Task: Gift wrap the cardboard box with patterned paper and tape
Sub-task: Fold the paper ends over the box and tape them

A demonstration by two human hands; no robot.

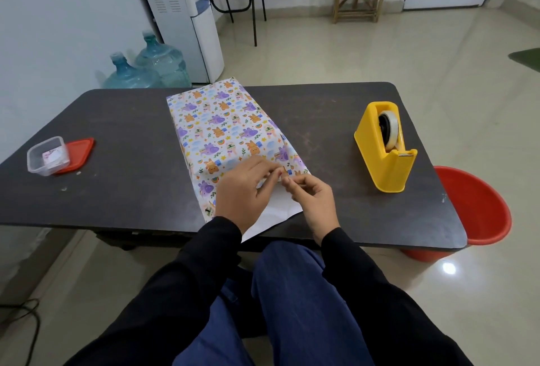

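Your knees [292, 292] sit just under the dark table [131, 190]. At its middle lies the paper-wrapped box [222, 126], its near end not yet closed. Well to its right stands the yellow tape dispenser [385, 146]. Your left hand [242, 193] and right hand [317, 199] both pinch the paper flap [282, 205], fingertips curled together on its edge.

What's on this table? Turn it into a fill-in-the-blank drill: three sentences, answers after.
1. The tape dispenser on the table is ____ in colour.
2. The clear container touches a ____ lid.
3. Under the left hand and right hand, the patterned paper shows a plain ____ underside.
Missing words: yellow; red; white.
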